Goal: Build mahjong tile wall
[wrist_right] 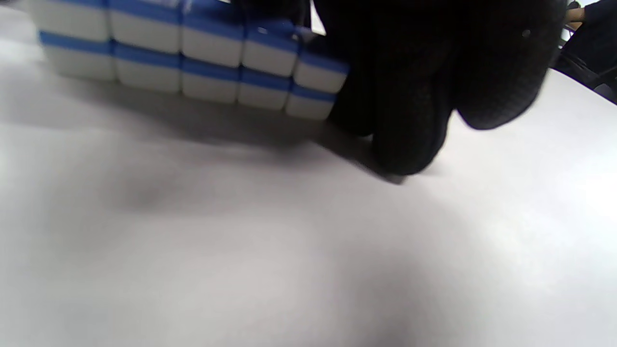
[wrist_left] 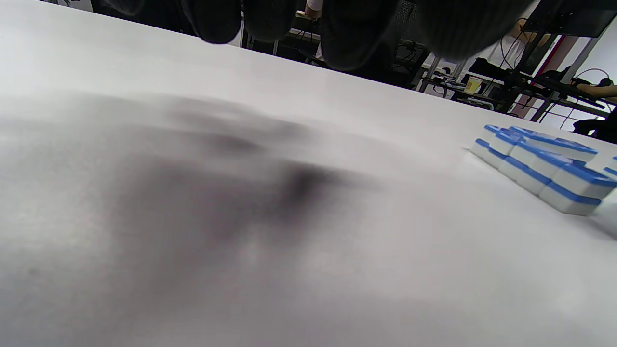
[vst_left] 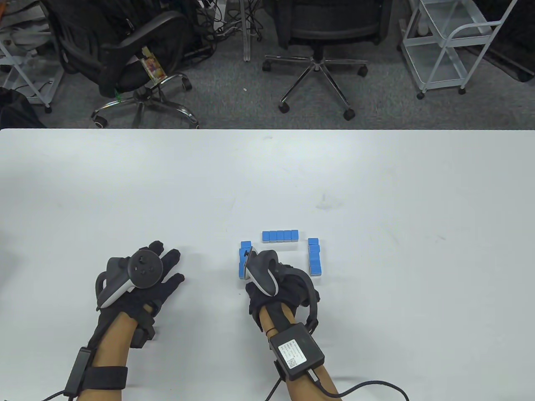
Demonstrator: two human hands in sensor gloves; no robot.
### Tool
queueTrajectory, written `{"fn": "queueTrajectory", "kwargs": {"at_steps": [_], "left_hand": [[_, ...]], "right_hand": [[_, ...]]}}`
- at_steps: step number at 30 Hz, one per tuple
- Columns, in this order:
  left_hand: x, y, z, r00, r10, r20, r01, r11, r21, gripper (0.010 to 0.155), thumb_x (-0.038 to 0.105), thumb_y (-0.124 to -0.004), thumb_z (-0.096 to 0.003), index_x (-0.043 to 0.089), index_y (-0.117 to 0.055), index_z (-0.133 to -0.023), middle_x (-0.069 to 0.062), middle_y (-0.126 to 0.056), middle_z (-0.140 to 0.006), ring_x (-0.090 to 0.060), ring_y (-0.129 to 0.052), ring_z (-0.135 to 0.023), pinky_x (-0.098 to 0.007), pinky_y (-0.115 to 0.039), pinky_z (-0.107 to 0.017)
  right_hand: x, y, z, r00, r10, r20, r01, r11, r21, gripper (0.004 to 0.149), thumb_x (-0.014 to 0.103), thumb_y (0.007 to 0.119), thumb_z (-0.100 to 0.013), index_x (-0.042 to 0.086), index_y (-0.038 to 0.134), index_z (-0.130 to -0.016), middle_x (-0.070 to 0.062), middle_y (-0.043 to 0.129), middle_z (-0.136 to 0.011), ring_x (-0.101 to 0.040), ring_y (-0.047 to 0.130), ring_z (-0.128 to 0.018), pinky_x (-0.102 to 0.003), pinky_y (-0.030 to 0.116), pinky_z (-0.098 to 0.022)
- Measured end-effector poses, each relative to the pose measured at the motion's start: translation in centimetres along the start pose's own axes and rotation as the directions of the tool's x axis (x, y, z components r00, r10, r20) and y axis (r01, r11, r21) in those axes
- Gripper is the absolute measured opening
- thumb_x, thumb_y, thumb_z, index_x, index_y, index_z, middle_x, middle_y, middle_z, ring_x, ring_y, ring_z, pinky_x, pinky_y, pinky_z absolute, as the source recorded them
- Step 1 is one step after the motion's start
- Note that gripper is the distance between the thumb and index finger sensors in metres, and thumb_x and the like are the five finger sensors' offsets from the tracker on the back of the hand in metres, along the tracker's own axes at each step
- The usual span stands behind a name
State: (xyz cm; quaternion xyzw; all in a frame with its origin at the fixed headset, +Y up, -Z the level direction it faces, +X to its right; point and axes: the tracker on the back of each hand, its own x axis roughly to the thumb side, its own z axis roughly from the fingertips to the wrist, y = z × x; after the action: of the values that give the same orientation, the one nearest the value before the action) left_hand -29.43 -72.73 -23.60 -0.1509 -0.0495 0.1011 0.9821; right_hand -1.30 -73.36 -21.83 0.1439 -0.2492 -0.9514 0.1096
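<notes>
- Table [vst_left: 376, 175]: white, tiles sit right of centre, nearer the near edge.
- Back row [vst_left: 280, 236]: five blue-backed tiles side by side, parallel to the far edge.
- Right row [vst_left: 314, 256]: runs toward the near edge; blue tops, white sides; tile count unclear.
- Left row [vst_left: 244, 255]: also runs toward the near edge, mostly hidden behind the right hand's tracker; the far-end tile [vst_left: 245, 244] shows clear.
- Right wrist view: left row [wrist_right: 193, 58] is two tiers high, about five tiles long, blue over white each tier.
- Left wrist view: same row [wrist_left: 540, 166] low at the right edge, slightly uneven on top.
- Right hand [vst_left: 278, 284]: at the near end of the left row; fingers [wrist_right: 409, 111] curled down beside the end tiles, tips on the table. Looks to be touching the end tile; gripping or just pressing, cannot tell.
- Left hand [vst_left: 140, 277]: well left of the tiles, fingers spread flat, holding nothing; fingertips [wrist_left: 217, 19] hang just over the table.
</notes>
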Motion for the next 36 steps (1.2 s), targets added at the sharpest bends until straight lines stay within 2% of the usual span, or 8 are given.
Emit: {"fn": "queueTrajectory", "kwargs": {"at_steps": [17,24,31,34,36], "left_hand": [[0.0,-0.1,0.0,1.000,0.005,-0.002,-0.005,1.000,-0.008,0.068,0.060,-0.062,-0.0482,0.038,-0.051,-0.111,-0.004,-0.032,-0.122,-0.039,-0.039,-0.113,-0.066,-0.034,-0.081],[0.0,-0.1,0.0,1.000,0.007,-0.002,-0.007,1.000,-0.010,0.068,0.060,-0.062,-0.0483,0.038,-0.051,-0.111,-0.004,-0.032,-0.122,-0.040,-0.040,-0.112,-0.066,-0.035,-0.081],[0.0,-0.1,0.0,1.000,0.007,-0.003,-0.007,1.000,-0.015,0.068,0.060,-0.062,-0.0483,0.038,-0.051,-0.111,-0.004,-0.033,-0.122,-0.040,-0.040,-0.112,-0.066,-0.035,-0.081],[0.0,-0.1,0.0,1.000,0.008,-0.001,-0.008,1.000,-0.014,0.068,0.060,-0.062,-0.0483,0.038,-0.051,-0.111,-0.004,-0.032,-0.122,-0.040,-0.040,-0.112,-0.066,-0.035,-0.081],[0.0,-0.1,0.0,1.000,0.008,0.000,-0.008,1.000,-0.013,0.068,0.060,-0.062,-0.0482,0.038,-0.051,-0.111,-0.004,-0.033,-0.122,-0.040,-0.040,-0.112,-0.066,-0.035,-0.081]], "right_hand": [[-0.2,-0.1,0.1,0.998,-0.058,0.020,0.058,0.998,0.038,0.098,0.076,0.056,-0.025,0.008,0.051,-0.096,-0.032,0.077,-0.086,-0.052,0.092,-0.067,-0.070,0.073,-0.053],[-0.5,-0.9,0.3,0.998,-0.061,0.023,0.060,0.997,0.038,0.097,0.075,0.056,-0.025,0.009,0.052,-0.096,-0.032,0.077,-0.086,-0.052,0.091,-0.067,-0.070,0.073,-0.053],[-0.7,-2.6,1.0,0.998,-0.064,0.023,0.064,0.998,0.004,0.096,0.075,0.056,-0.026,0.009,0.053,-0.096,-0.031,0.079,-0.085,-0.051,0.093,-0.066,-0.069,0.074,-0.052],[-1.3,-4.5,1.4,0.999,-0.050,0.009,0.050,0.998,-0.047,0.095,0.074,0.057,-0.026,0.010,0.055,-0.096,-0.030,0.080,-0.085,-0.051,0.093,-0.066,-0.069,0.074,-0.052],[-2.3,-6.1,1.7,0.996,-0.093,0.010,0.094,0.994,-0.056,0.093,0.073,0.057,-0.026,0.011,0.056,-0.095,-0.029,0.081,-0.085,-0.050,0.093,-0.066,-0.069,0.074,-0.053]]}}
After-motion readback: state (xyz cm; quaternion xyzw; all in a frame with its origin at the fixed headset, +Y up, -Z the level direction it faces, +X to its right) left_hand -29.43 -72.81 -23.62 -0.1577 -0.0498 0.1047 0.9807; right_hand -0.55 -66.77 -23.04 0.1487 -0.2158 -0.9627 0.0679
